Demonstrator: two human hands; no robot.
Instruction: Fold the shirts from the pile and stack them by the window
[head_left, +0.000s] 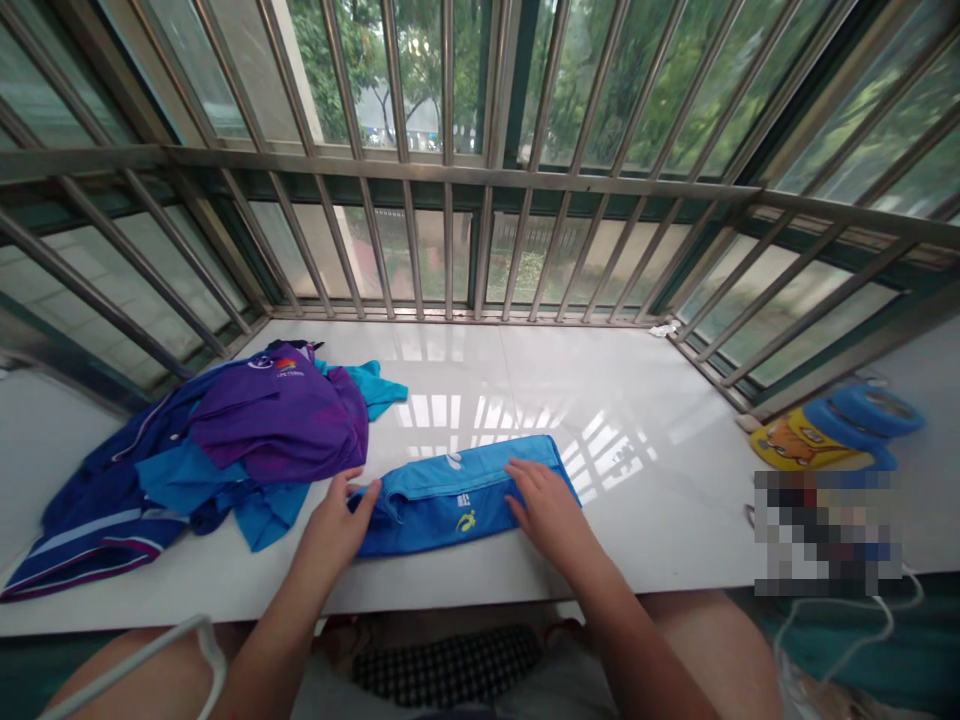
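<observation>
A folded blue garment [442, 520] lies as a long narrow strip on the white ledge, darker blue in front and lighter along the back, with a small yellow-green print and white marks. At its left end is my left hand [341, 515], thumb and fingers apart, touching the edge beside a raised fold. My right hand [546, 500] rests on the right part of the garment, its fingers stretched out over the cloth. Neither hand visibly grips the fabric. Left of my left hand is a heap of clothes with a purple shirt [285, 415] on top.
Blue cloth [277, 510] and a navy striped garment [97, 540] spread from the heap. A yellow and blue bottle [832, 425] lies at the right beside a blurred-out patch and a white cable [840, 670]. Metal window bars [450, 180] edge the white ledge [660, 500] at the back.
</observation>
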